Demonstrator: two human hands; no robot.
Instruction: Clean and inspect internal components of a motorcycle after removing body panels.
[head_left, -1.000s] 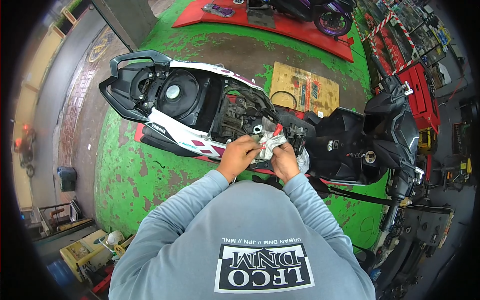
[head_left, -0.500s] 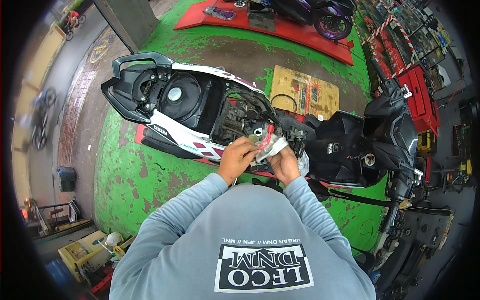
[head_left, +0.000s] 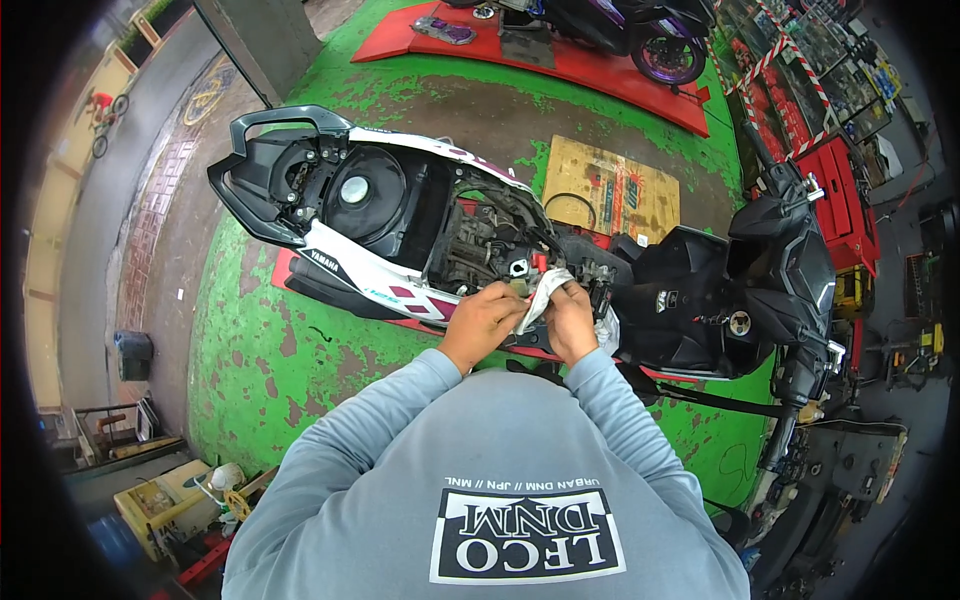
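Observation:
A scooter with its seat and middle covers off [head_left: 440, 215] lies across the view, its inner engine parts [head_left: 480, 240] bare. Over its near side, both my hands meet at a white cloth [head_left: 545, 292]. My right hand [head_left: 572, 325] is closed on the cloth, which is bunched around a slim red part [head_left: 540, 261] whose end shows above it. My left hand [head_left: 487, 322] is closed in a pinch at the left side of the same red part. Its fingertips are partly hidden, and the red part's exact kind cannot be made out.
Beyond the scooter a flattened cardboard sheet [head_left: 610, 190] with a black ring-shaped belt lies on the green floor. Another motorcycle stands on a red platform [head_left: 420, 40] behind. A red tool cabinet [head_left: 840, 200] is at the right, a yellowish crate [head_left: 165, 505] at the lower left.
The cloth has been folded up higher over the red part, covering more of it. My right hand has risen slightly; my left stays close beside it. A cyclist outside has moved.

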